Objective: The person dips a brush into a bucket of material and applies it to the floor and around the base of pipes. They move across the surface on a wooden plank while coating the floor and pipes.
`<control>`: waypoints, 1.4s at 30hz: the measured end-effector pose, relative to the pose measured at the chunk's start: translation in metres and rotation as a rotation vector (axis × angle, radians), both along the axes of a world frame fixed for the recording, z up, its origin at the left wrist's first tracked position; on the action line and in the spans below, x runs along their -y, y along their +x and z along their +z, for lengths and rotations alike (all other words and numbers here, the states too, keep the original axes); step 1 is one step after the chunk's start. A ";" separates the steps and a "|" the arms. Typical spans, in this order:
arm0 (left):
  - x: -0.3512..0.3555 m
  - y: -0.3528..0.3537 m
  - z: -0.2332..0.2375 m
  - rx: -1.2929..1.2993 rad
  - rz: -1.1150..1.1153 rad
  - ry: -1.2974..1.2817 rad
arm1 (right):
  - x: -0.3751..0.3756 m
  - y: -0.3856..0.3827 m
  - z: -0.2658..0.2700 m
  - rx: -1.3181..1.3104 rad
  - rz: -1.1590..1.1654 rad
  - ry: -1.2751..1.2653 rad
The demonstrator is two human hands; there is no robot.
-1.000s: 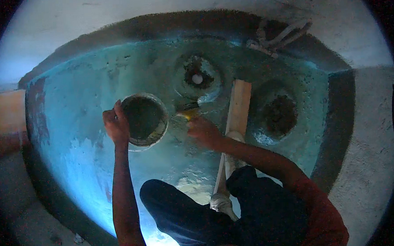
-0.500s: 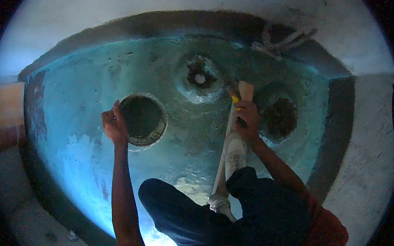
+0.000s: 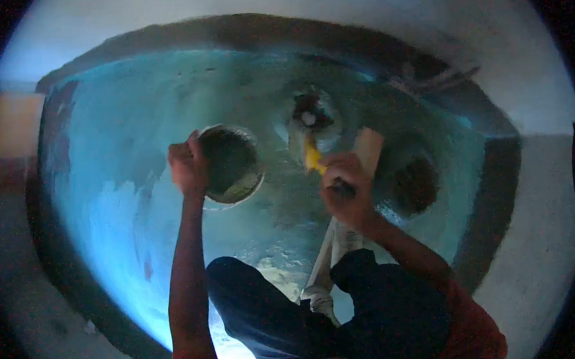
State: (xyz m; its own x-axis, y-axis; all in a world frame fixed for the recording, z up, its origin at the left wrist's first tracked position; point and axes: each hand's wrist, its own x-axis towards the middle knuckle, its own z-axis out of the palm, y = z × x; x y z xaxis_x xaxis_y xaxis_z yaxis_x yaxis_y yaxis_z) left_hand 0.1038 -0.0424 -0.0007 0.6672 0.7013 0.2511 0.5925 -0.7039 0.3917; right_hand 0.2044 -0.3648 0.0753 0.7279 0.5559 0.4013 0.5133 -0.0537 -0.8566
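Observation:
My left hand (image 3: 188,166) is closed over the left rim of a round bucket (image 3: 261,177). The bucket is tilted, and grey-green material shows inside it. My right hand (image 3: 347,184) is closed around a hand tool with a yellow part (image 3: 313,157) and a dark end; blur hides its exact kind. The tool points up and left, between the bucket and a rough round hole (image 3: 313,106) with a pale spot in it. Behind my right hand, the end of a wooden board (image 3: 369,146) sticks out.
A second round patch (image 3: 414,182), dark and brownish, lies right of the board. The board passes under my shoe (image 3: 320,298). A dark grey band (image 3: 496,188) borders the blue-green surface (image 3: 128,123), with pale walls beyond. An orange-brown block (image 3: 12,129) stands far left.
My right hand has moved left and lower, off the board, with the tool turned up-left. My left hand and the bucket appear shifted slightly right; the whole view has moved a little too.

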 end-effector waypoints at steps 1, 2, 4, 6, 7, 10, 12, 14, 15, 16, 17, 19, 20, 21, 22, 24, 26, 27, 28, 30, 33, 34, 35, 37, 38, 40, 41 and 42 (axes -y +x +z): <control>-0.001 -0.002 -0.004 -0.030 0.016 0.035 | -0.010 0.011 0.023 -0.015 0.048 0.029; 0.005 -0.001 0.008 -0.024 0.058 -0.037 | -0.019 0.023 0.044 -0.027 0.092 0.062; 0.023 0.011 0.040 0.002 0.131 -0.191 | -0.045 0.040 0.052 -0.038 0.202 0.099; 0.019 0.009 0.032 0.032 0.077 -0.133 | -0.080 0.049 0.039 -0.044 0.332 0.111; 0.018 0.008 0.028 0.044 0.050 -0.101 | -0.099 0.049 0.029 -0.060 0.393 -0.028; 0.025 0.011 0.029 0.007 0.069 -0.071 | -0.153 0.028 -0.018 -0.001 0.510 -0.197; 0.027 0.011 0.032 0.006 0.085 -0.113 | -0.173 0.015 -0.052 0.006 0.596 -0.286; 0.026 0.007 0.032 0.000 0.095 -0.133 | -0.181 0.002 -0.088 0.029 0.588 -0.302; 0.024 0.004 0.029 -0.008 0.097 -0.137 | -0.183 -0.005 -0.109 0.044 0.538 -0.279; 0.021 0.002 0.028 -0.009 0.097 -0.141 | -0.185 -0.012 -0.119 0.064 0.484 -0.256; 0.018 -0.002 0.028 0.020 0.090 -0.148 | -0.187 -0.016 -0.129 0.090 0.523 -0.318; 0.017 -0.009 0.026 0.088 0.060 -0.178 | -0.185 -0.017 -0.132 0.142 0.584 -0.460; 0.018 -0.009 0.026 0.094 0.048 -0.164 | -0.183 -0.016 -0.129 0.133 0.590 -0.476; 0.017 -0.011 0.026 0.101 0.041 -0.148 | -0.182 -0.015 -0.113 0.125 0.601 -0.489; 0.015 -0.014 0.026 0.106 0.042 -0.127 | -0.183 -0.015 -0.098 0.118 0.619 -0.498; 0.015 -0.014 0.026 0.103 0.043 -0.109 | -0.171 -0.003 -0.068 -0.021 0.576 -0.323; 0.013 -0.012 0.027 0.105 0.044 -0.121 | -0.160 0.010 -0.049 -0.207 0.517 -0.198; 0.014 -0.011 0.028 0.101 0.065 -0.152 | -0.154 0.017 -0.043 -0.326 0.473 -0.154; 0.015 -0.009 0.031 0.097 0.085 -0.182 | -0.148 0.025 -0.037 -0.444 0.424 -0.107; 0.015 -0.008 0.029 0.087 0.104 -0.199 | -0.134 0.047 -0.024 -0.592 0.337 -0.155; 0.009 -0.018 0.019 0.084 0.101 -0.176 | -0.114 0.080 0.007 -0.746 0.093 -0.244; 0.005 -0.021 0.017 0.088 0.097 -0.173 | -0.108 0.093 0.007 -0.719 0.057 -0.160; 0.002 -0.025 0.014 0.092 0.092 -0.170 | -0.104 0.108 0.006 -0.690 0.021 -0.078; 0.001 -0.028 0.014 0.131 0.089 -0.158 | -0.100 0.140 0.005 -0.663 -0.046 -0.051; 0.002 -0.028 0.014 0.150 0.088 -0.149 | -0.100 0.155 0.001 -0.637 -0.074 -0.079; 0.006 -0.027 0.021 0.135 0.133 -0.193 | -0.101 0.181 -0.016 -0.588 -0.132 -0.136; 0.008 -0.025 0.023 0.124 0.155 -0.217 | -0.104 0.194 -0.026 -0.544 -0.146 -0.266; 0.004 -0.026 0.020 0.107 0.137 -0.186 | -0.110 0.207 -0.036 -0.495 -0.158 -0.401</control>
